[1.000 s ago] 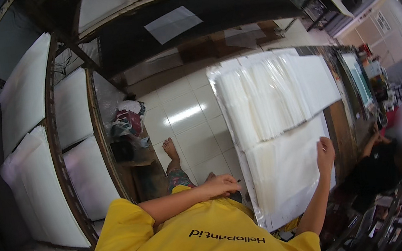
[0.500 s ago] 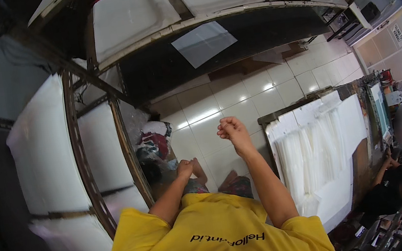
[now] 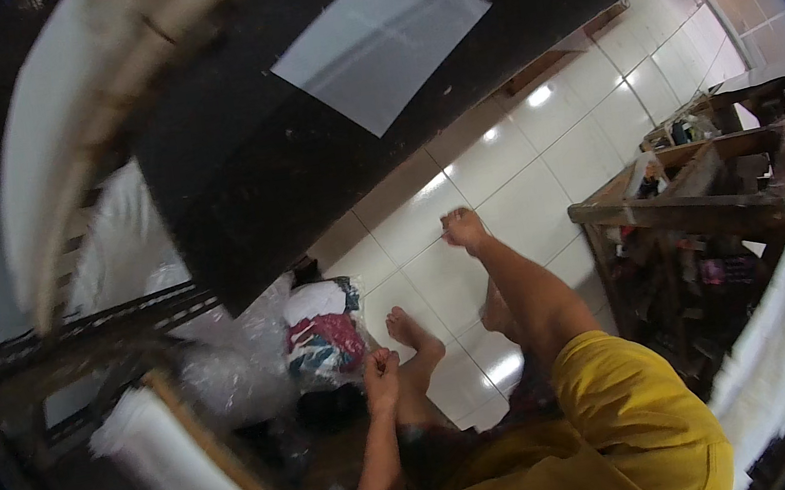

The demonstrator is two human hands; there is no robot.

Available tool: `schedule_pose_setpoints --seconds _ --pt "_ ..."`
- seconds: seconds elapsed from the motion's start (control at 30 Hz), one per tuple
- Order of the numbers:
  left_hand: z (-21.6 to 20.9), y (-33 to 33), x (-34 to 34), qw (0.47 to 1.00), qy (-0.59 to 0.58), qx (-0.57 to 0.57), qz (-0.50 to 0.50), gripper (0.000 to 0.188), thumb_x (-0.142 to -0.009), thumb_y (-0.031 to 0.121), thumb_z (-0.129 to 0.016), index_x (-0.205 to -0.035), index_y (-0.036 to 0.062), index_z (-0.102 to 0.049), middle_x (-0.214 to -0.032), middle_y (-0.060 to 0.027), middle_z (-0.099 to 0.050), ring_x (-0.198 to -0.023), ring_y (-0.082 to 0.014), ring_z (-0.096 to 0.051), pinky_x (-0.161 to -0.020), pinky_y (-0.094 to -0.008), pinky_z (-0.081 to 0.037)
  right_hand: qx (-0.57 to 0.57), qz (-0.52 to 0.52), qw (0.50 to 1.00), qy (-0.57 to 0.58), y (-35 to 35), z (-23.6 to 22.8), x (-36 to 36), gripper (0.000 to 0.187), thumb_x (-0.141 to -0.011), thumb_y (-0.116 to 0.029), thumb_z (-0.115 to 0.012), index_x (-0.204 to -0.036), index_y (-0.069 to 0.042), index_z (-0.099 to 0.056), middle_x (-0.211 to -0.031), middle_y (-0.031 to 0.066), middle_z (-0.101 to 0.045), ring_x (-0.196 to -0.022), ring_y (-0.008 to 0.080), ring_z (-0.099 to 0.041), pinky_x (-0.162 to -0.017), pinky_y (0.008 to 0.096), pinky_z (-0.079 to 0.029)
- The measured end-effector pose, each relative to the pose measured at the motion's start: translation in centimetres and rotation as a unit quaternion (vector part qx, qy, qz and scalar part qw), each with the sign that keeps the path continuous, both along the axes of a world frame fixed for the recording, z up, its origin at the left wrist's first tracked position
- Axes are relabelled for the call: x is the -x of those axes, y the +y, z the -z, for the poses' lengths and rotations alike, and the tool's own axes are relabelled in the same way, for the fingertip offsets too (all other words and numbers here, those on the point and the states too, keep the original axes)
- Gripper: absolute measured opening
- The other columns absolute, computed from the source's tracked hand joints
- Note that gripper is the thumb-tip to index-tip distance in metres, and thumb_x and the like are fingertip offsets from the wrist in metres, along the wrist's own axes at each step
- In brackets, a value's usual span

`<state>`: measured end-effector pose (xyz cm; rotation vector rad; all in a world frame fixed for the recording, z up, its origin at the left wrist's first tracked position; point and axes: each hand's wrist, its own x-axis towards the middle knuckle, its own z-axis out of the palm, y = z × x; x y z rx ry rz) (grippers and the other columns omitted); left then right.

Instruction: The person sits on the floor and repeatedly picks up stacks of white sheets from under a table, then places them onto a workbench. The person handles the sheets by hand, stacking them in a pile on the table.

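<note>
My right hand hangs over the tiled floor with its fingers curled into a loose fist, and no object shows in it. Lower and to the left, my left hand also has curled fingers and seems to hold nothing. It is nearest to a clear plastic bag of folded coloured cloth, apart from it as far as I can tell. Beyond both hands a pale rectangular sheet lies flat on a long black tabletop. Neither hand touches the sheet or the tabletop.
Crumpled clear plastic lies at the left, beside a white stack on a rack. At the right stands a worn wooden table frame with clutter inside, and white sheets along its near side. White floor tiles run between.
My view has shifted forward and turned, so the black tabletop and its sheet look closer. The wooden table's end shows at the right. Both hands are still curled.
</note>
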<state>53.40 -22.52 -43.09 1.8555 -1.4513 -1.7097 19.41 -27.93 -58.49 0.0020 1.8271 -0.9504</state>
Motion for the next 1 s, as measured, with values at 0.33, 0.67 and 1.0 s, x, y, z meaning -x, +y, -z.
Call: schedule_pose_setpoints --seconds 0.33,0.67,1.0 --pt "6.0 -13.4 7.0 0.912 -0.093 0.233 0.325 0.047 -0.087 0.02 -0.067 -0.126 -0.0028 -0.053 -0.117 -0.0252 -0.06 -0.106 -0.0434 -0.058 -0.09 -0.0454 -0.047 0.125 0.217 0.967 0.042 -15.9 24.6 11.0 0.073 -0.084 -0.03 -0.076 -0.136 0.006 -0.039 -0.116 0.0216 -0.059 -0.099 0.0291 -0.062 -0.077 0.0371 -0.056" --pt "5.6 -13.4 4.7 0.894 -0.146 0.268 0.328 0.053 -0.084 0.021 -0.07 -0.127 -0.0032 -0.052 -0.11 -0.025 -0.06 -0.103 -0.0436 -0.057 -0.089 -0.0457 -0.046 0.143 0.26 0.954 0.046 -22.4 26.0 12.2 0.066 -0.083 -0.014 -0.075 -0.134 0.002 -0.035 -0.13 0.0246 -0.053 -0.107 0.0404 -0.061 -0.084 0.0512 -0.054" --pt "6.2 -13.4 3.4 0.889 -0.143 0.268 0.342 0.053 -0.085 0.023 -0.071 -0.127 -0.0035 -0.053 -0.109 -0.0241 -0.061 -0.102 -0.0426 -0.058 -0.089 -0.0452 -0.047 0.059 0.182 0.972 0.135 -24.0 28.4 12.5 0.081 -0.078 -0.028 -0.079 -0.138 -0.002 -0.032 -0.137 0.0235 -0.049 -0.123 0.0403 -0.052 -0.098 0.0519 -0.047"
